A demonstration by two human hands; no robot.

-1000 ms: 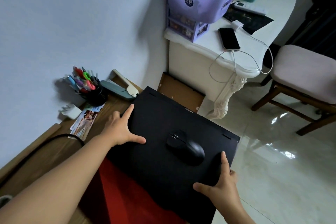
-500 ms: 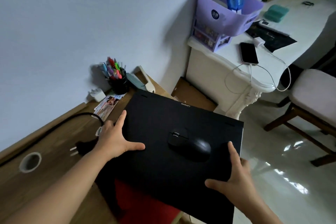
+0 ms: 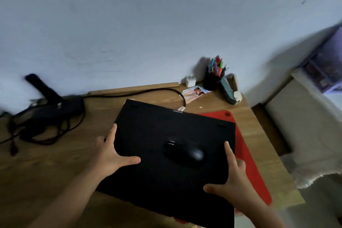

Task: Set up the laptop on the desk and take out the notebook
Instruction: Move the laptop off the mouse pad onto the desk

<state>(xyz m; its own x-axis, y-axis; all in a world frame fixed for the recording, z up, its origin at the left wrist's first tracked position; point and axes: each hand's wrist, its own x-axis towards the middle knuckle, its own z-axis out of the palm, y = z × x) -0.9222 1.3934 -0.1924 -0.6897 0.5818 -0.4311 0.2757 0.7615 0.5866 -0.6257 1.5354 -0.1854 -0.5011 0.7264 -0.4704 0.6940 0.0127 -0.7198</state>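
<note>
A closed black laptop (image 3: 157,135) is held just over the wooden desk (image 3: 46,168), tilted towards me. A black mouse (image 3: 185,151) rests on its lid. My left hand (image 3: 111,155) grips the laptop's left edge, thumb on the lid. My right hand (image 3: 231,185) grips the right front edge, thumb on the lid. A red mat (image 3: 248,159) lies under the laptop and shows at its right side. No notebook is in view.
A black power brick with tangled cables (image 3: 46,116) lies at the desk's left. At the back stand a black pen cup (image 3: 212,77), a white charger (image 3: 189,80), a stapler (image 3: 230,90) and a printed card (image 3: 194,93). A white table with a purple organiser (image 3: 327,68) stands right.
The view has swung left and the laptop, held in both hands, now sits over the middle of the desk instead of past its right edge. The mouse stayed on the lid.
</note>
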